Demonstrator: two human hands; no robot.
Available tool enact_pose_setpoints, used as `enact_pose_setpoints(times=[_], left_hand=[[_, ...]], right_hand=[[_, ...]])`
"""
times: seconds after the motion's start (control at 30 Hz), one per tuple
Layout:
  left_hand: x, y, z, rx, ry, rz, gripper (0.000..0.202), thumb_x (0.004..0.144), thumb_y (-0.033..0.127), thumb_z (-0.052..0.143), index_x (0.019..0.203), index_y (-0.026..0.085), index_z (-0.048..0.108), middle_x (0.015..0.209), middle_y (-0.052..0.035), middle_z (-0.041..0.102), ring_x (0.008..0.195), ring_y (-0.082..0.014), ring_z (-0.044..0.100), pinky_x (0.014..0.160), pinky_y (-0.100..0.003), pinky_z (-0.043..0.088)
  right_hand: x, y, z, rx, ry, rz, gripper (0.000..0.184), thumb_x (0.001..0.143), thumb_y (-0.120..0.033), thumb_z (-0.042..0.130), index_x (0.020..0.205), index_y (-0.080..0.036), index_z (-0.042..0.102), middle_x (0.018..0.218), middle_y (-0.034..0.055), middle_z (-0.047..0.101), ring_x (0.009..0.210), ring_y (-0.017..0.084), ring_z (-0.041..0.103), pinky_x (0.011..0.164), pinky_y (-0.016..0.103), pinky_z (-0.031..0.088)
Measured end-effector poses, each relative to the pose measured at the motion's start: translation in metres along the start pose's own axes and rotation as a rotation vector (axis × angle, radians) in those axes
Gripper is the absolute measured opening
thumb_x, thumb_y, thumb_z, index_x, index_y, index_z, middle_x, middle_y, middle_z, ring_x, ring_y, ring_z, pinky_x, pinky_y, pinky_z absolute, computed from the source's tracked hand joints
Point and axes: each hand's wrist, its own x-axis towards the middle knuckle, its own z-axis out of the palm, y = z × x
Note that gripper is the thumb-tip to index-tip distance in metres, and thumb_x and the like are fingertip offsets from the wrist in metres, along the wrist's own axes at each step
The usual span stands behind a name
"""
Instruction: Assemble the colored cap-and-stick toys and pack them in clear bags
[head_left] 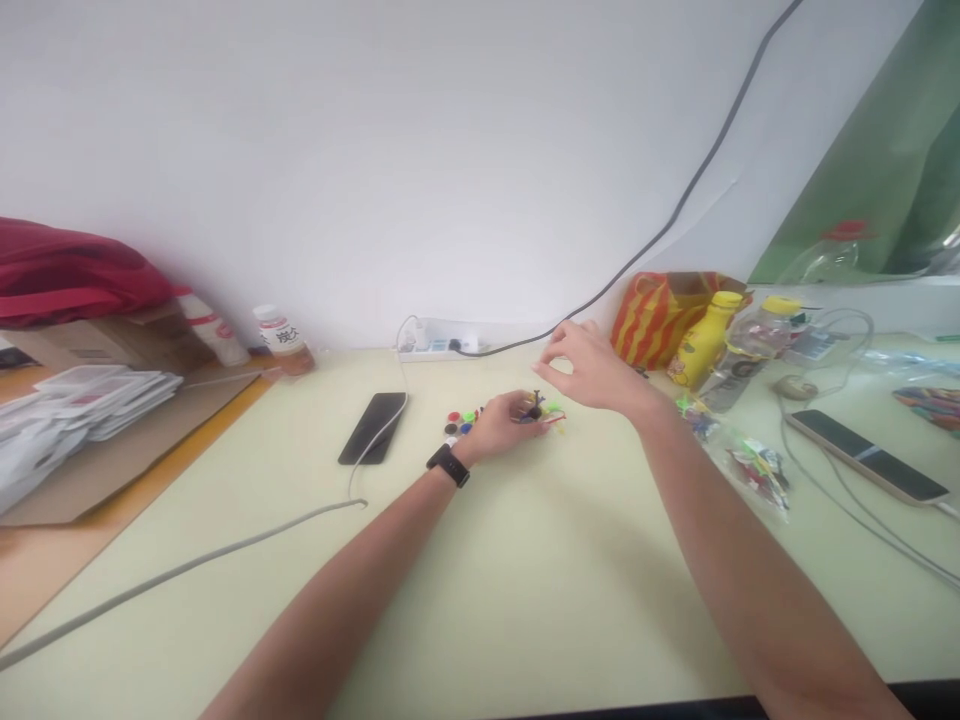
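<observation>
Low over the middle of the table, my left hand (504,426), with a black watch on its wrist, curls its fingers around a small dark plastic piece (537,402) that sticks up between thumb and fingers. Its lower part is hidden by the hand. Small coloured plastic pieces (466,428) in red, green, blue, black and white lie beside this hand. More thin yellow, red and green bits show just past the fingertips. My right hand (586,366) is raised behind and to the right, its fingers bent, with a gap at the thumb and nothing visible in between.
A dark phone (373,428) with a cable lies to the left. A power strip (439,340) runs along the wall. On the right are a striped bag (645,320), a yellow bottle (705,340), plastic bags of small pieces (757,475) and another phone (866,455). Cards (105,405) lie at far left.
</observation>
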Motion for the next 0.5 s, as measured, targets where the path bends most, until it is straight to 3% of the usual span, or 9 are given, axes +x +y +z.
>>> enact_pose_setpoints(times=[0.13, 0.27, 0.33, 0.4, 0.5], left_hand=[[-0.001, 0.014, -0.002, -0.083, -0.017, 0.064, 0.039, 0.078, 0.050, 0.079, 0.087, 0.014, 0.066, 0.080, -0.0069, 0.070, 0.072, -0.0180, 0.064, 0.064, -0.029, 0.044], [-0.002, 0.024, -0.006, -0.254, -0.035, 0.108, 0.043, 0.082, 0.049, 0.077, 0.104, 0.014, 0.066, 0.091, -0.0115, 0.073, 0.074, -0.0179, 0.066, 0.063, -0.028, 0.045], [-0.005, 0.026, -0.005, -0.283, -0.061, 0.057, 0.041, 0.084, 0.049, 0.075, 0.101, 0.013, 0.066, 0.092, -0.0129, 0.074, 0.074, -0.0181, 0.067, 0.062, -0.028, 0.046], [-0.012, 0.030, -0.002, -0.264, -0.094, 0.001, 0.041, 0.084, 0.050, 0.075, 0.096, 0.011, 0.067, 0.090, -0.0139, 0.075, 0.073, -0.0186, 0.067, 0.062, -0.028, 0.046], [-0.029, 0.041, -0.001, -0.229, -0.179, -0.015, 0.044, 0.085, 0.049, 0.075, 0.109, 0.013, 0.065, 0.090, -0.0125, 0.076, 0.072, -0.0183, 0.068, 0.061, -0.027, 0.046]], right_hand=[[0.001, 0.009, -0.009, 0.054, 0.166, -0.053, 0.027, 0.094, -0.047, 0.060, 0.090, -0.025, 0.075, 0.115, 0.0104, 0.058, 0.114, 0.032, 0.050, 0.097, 0.048, 0.044], [0.000, 0.012, -0.031, 0.216, 0.472, -0.095, 0.034, 0.096, -0.047, 0.058, 0.121, -0.026, 0.067, 0.122, 0.0100, 0.059, 0.107, 0.026, 0.057, 0.088, 0.041, 0.050], [-0.002, 0.011, -0.043, 0.297, 0.551, -0.083, 0.036, 0.098, -0.050, 0.055, 0.125, -0.027, 0.064, 0.121, 0.0088, 0.062, 0.103, 0.024, 0.059, 0.083, 0.037, 0.051], [-0.005, 0.009, -0.050, 0.365, 0.518, -0.069, 0.035, 0.100, -0.052, 0.052, 0.118, -0.026, 0.066, 0.115, 0.0073, 0.066, 0.100, 0.022, 0.061, 0.082, 0.034, 0.051], [-0.017, 0.008, -0.044, 0.466, 0.322, -0.032, 0.038, 0.099, -0.054, 0.052, 0.113, -0.023, 0.069, 0.108, 0.0065, 0.071, 0.098, 0.022, 0.064, 0.080, 0.033, 0.052]])
